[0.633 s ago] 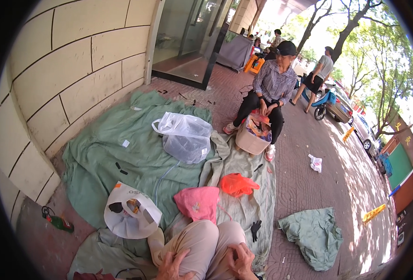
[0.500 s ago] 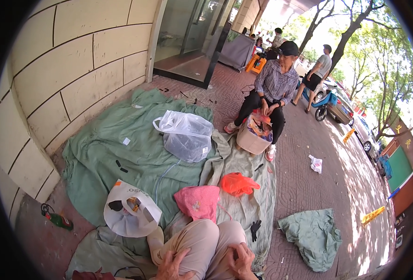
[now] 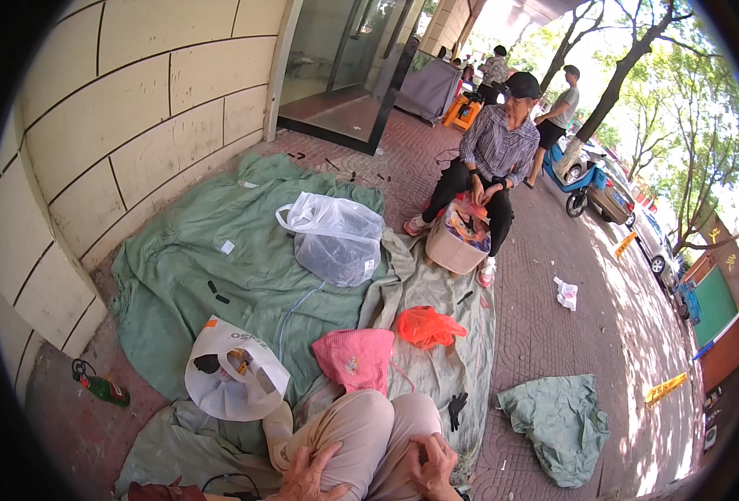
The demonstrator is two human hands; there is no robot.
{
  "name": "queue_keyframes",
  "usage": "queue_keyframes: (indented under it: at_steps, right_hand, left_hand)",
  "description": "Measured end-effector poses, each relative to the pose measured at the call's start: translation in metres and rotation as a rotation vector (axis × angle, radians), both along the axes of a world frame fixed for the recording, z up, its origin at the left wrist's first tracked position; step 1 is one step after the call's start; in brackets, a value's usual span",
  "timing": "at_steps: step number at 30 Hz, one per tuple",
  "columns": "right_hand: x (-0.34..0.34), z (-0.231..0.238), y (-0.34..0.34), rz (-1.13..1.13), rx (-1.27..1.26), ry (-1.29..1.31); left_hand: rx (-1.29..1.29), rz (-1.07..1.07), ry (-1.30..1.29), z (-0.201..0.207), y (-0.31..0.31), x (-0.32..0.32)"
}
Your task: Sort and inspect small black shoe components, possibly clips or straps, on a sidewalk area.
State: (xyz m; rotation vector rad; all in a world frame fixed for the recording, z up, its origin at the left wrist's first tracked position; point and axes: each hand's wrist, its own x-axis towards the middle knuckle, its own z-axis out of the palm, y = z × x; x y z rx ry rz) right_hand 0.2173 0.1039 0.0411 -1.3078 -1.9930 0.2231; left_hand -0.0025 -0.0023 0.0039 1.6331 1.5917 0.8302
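Observation:
My left hand (image 3: 313, 476) lies against my left thigh in beige trousers (image 3: 349, 438), its thumb apart from the fingers and nothing in it. On the other thigh rests my right hand (image 3: 434, 468), thumb and fingers spread, also bare. Just beyond my knees is a pink checked cloth (image 3: 354, 359), with a red plastic bag (image 3: 430, 327) to its right. A white bag (image 3: 219, 392) with several items inside stands left of my legs. One black glove (image 3: 457, 411) lies flat to the right of my knee.
A green sheet (image 3: 177, 250) covers the ground, bearing a clear plastic bag (image 3: 336, 242). Ahead sits a person (image 3: 495, 150) with a beige bin (image 3: 455, 250) between their legs. A green bottle (image 3: 102, 388) lies by the wall; crumpled green cloth (image 3: 557, 426) is at right.
The person walking in the background has moved a little farther off. The view has shifted slightly. My hands have stayed on my thighs.

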Motion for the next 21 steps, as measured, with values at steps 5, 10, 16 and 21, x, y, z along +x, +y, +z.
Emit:
queue_keyframes:
  at_steps: [5,10,16,21]
  right_hand:
    - [0.001,0.0,0.0,0.009,0.004,0.01]
    - [0.002,-0.001,0.0,0.017,0.016,0.006]
    - [0.005,-0.002,0.001,0.018,0.002,0.017]
    - [0.008,-0.002,0.003,0.014,0.025,0.044]
  left_hand:
    - [-0.004,-0.006,-0.008,0.003,0.001,-0.001]
    - [0.023,-0.003,-0.019,-0.001,0.0,0.0]
    - [0.046,0.008,0.114,-0.01,-0.002,0.003]
    - [-0.021,-0.03,0.073,0.003,0.003,0.002]
